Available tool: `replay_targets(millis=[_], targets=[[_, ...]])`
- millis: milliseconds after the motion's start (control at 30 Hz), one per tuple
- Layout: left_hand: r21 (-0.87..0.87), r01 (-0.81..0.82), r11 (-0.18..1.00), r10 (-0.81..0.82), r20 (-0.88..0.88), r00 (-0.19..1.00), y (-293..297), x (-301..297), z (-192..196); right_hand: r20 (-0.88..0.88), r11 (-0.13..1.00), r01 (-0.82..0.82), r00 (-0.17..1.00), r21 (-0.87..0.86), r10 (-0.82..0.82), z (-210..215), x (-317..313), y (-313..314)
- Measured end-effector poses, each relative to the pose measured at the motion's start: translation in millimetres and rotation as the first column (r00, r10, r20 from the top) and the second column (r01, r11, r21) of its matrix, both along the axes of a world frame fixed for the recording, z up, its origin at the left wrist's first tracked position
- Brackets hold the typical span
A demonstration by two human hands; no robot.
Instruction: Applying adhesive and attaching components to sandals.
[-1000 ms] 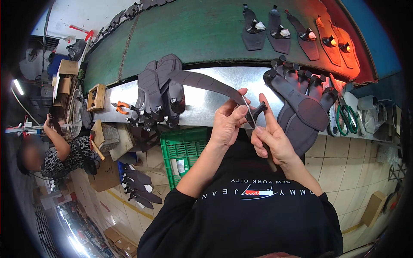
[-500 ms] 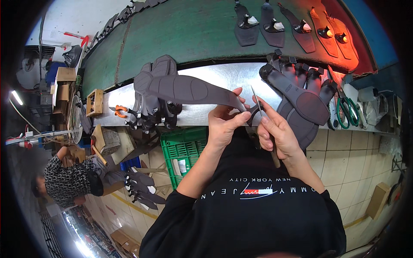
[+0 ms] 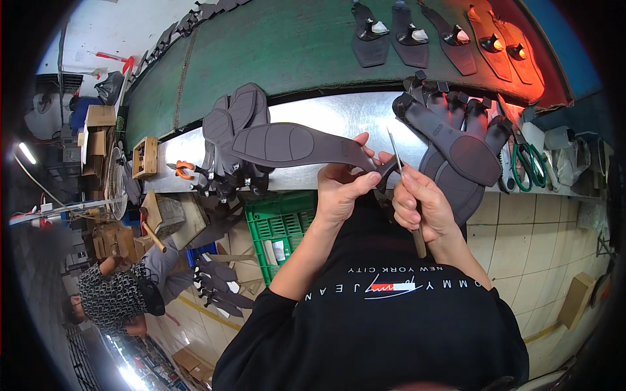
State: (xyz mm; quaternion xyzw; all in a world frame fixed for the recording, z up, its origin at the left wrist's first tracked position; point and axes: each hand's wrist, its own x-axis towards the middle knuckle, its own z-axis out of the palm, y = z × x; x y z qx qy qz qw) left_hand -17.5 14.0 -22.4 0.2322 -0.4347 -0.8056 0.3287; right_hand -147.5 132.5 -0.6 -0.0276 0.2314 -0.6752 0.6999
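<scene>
My left hand (image 3: 344,186) grips the heel end of a dark grey shoe sole (image 3: 287,144), held flat with its toe pointing left over the steel bench (image 3: 339,114). My right hand (image 3: 422,207) is closed on a thin knife (image 3: 396,153) with a wooden handle, its blade pointing up right beside the sole's heel. Both hands meet in front of my chest, near the bench's front edge.
A stack of dark soles (image 3: 231,140) lies at the left of the bench, another pile (image 3: 456,140) at the right. Green-handled scissors (image 3: 529,166) and orange pliers (image 3: 184,169) lie on the bench. More soles (image 3: 417,32) ride a green belt. A green crate (image 3: 283,225) stands below. Another person (image 3: 114,296) crouches lower left.
The sole has turned flatter and now points left, showing its tread. My right hand has shifted from pinching the sole to holding the knife upright at the heel.
</scene>
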Motion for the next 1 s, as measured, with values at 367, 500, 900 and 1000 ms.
replay_targets(millis=[367, 500, 900, 1000], targets=[[0.186, -0.023, 0.982, 0.021, 0.017, 1.0, -9.1, 6.8, -4.5, -0.307, 0.993, 0.121, 0.944, -0.011, -0.118, 4.9, -10.7, -2.4], [0.197, -0.016, 0.98, 0.011, 0.026, 1.0, -7.5, 6.6, -0.5, -0.743, 0.988, 0.142, 0.655, -0.056, -0.136, 3.9, -4.6, -8.5], [0.271, 0.037, 0.962, -0.049, 0.036, 0.998, -11.1, 15.0, 3.8, -0.931, 0.929, 0.135, 0.077, -0.345, -0.357, 18.4, 6.9, -31.3], [0.122, -0.047, 0.991, 0.032, 0.126, 0.992, -3.8, 17.8, 11.6, -0.836, 0.848, 0.054, -0.21, -0.527, -0.506, 11.0, 14.7, -29.9]])
